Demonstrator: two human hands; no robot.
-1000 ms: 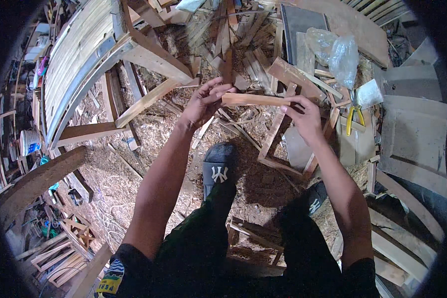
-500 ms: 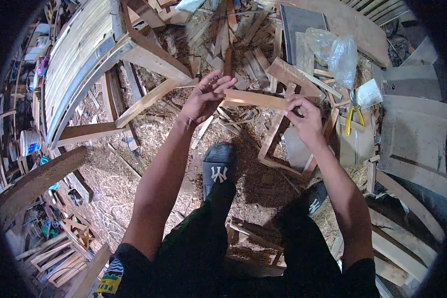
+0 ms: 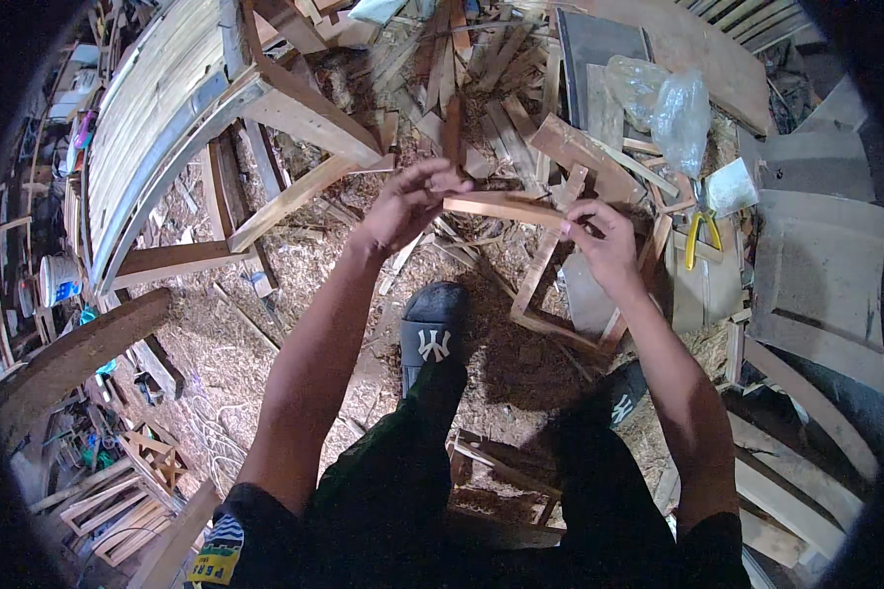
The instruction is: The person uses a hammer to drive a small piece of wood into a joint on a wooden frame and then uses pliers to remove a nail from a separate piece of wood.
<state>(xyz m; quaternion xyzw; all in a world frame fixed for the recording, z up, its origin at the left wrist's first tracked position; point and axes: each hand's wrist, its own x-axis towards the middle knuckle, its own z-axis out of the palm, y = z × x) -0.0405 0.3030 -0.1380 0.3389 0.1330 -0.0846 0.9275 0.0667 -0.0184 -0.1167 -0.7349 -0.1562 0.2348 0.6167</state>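
A short, flat strip of pale wood is held up in front of me, tilted so that a narrow edge shows. Its right end is pinched between the thumb and fingers of my right hand. At the other end is my left hand, its fingers stretched out loosely beside the wood. Whether those fingertips touch the strip is hard to tell. Below and behind my right hand lies a wooden frame on the shavings-covered ground.
Yellow-handled pliers lie at the right, near clear plastic bags. A large curved slatted wooden piece stands at the left. Wood offcuts are heaped at the far side. My sandalled foot rests on the shavings.
The strip has turned in my right hand, from its broad face toward its edge. My left fingers have come closer together and shifted slightly at its left end.
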